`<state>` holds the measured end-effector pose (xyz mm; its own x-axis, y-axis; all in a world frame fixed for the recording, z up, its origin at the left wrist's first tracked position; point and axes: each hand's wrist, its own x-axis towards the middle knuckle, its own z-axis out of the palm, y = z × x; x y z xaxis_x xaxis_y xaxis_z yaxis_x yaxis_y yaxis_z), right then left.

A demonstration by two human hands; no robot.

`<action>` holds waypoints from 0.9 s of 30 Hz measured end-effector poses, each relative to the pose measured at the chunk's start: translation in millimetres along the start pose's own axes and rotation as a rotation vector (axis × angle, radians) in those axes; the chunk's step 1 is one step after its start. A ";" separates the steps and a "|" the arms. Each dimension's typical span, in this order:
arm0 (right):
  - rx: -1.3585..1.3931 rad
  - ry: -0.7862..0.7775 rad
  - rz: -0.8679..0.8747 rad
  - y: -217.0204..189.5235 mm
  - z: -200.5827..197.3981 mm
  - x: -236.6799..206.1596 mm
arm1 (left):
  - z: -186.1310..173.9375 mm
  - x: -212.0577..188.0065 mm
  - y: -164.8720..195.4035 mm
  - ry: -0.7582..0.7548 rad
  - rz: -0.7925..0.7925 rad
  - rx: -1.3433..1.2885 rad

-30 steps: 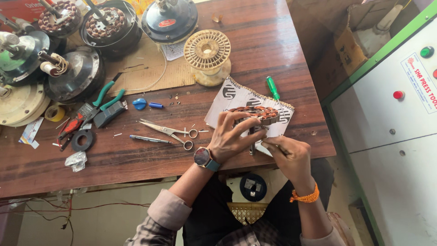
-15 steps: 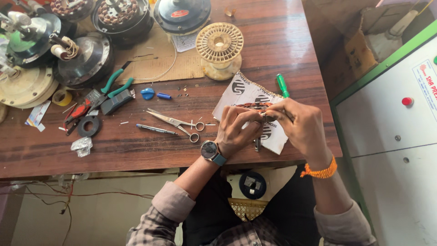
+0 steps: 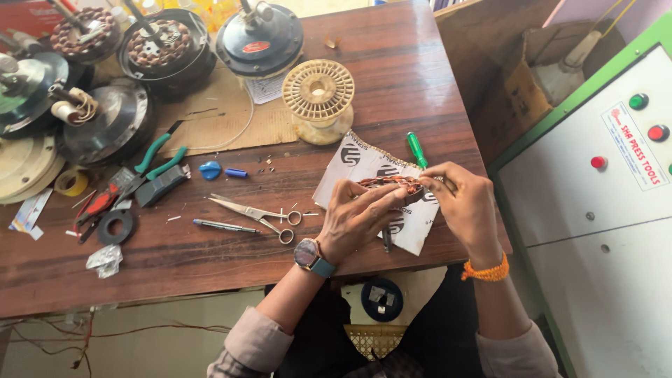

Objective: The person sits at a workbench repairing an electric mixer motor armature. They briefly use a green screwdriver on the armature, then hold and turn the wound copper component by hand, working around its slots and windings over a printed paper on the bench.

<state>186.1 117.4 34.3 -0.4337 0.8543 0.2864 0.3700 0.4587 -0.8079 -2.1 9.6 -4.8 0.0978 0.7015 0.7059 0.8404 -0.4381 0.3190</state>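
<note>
Both my hands hold a round copper-wound motor stator over a sheet of printed white paper near the wooden table's front edge. My left hand, with a wristwatch, wraps around the stator's near side. My right hand, with an orange wristband, pinches the stator's right rim. A green-handled screwdriver lies on the paper just behind my right hand. Most of the stator is hidden by my fingers.
Scissors and a thin pen-like tool lie left of my hands. An empty cream wire spool stands behind. Green pliers, tape rolls and several fan motors crowd the left and back. A control cabinet stands at right.
My right hand has come up from the table edge to the stator's right rim. Both hands now grip it, slightly farther right on the paper.
</note>
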 end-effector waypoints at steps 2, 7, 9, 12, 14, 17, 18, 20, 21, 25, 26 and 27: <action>-0.017 0.036 0.021 2.6 -4.7 -12.6 | -1.1 2.3 1.1 0.035 0.013 0.006; 0.074 0.024 -0.108 5.7 -5.6 -40.7 | -3.2 3.4 3.7 0.058 -0.038 -0.054; 0.135 0.003 -0.235 9.1 3.0 -49.1 | -2.6 2.5 2.4 0.064 -0.024 -0.068; 0.089 -0.003 -0.156 18.6 20.9 -54.0 | -0.8 -0.8 -0.7 0.046 -0.048 -0.074; 0.134 0.036 -0.226 24.0 35.8 -57.5 | 0.0 -2.4 -4.3 0.003 0.015 0.032; 0.151 0.030 -0.119 28.6 45.8 -70.1 | 0.0 -7.1 -3.4 -0.020 0.138 0.137; 0.151 0.016 -0.048 28.3 46.9 -74.9 | -0.5 -8.3 -2.7 -0.023 0.182 0.164; 0.215 0.019 -0.046 26.1 43.8 -83.0 | -1.0 -8.9 -2.0 -0.057 0.177 0.214; 0.246 0.022 -0.045 24.1 40.7 -85.6 | -0.9 -8.3 -1.9 -0.074 0.175 0.238; 0.228 0.008 -0.078 9.8 24.3 -88.7 | -0.9 -5.7 -1.8 0.021 0.172 0.110; 0.197 -0.005 -0.056 6.2 19.3 -85.8 | -1.0 -5.4 -1.8 0.044 0.166 0.089; 0.166 -0.018 -0.035 2.7 15.1 -81.3 | -1.2 -5.1 -1.9 0.067 0.159 0.070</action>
<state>209.9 45.5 1.0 -0.4595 0.8330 0.3080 0.2144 0.4406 -0.8717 -4.8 6.1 -8.3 0.1985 0.5863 0.7854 0.8523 -0.4989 0.1571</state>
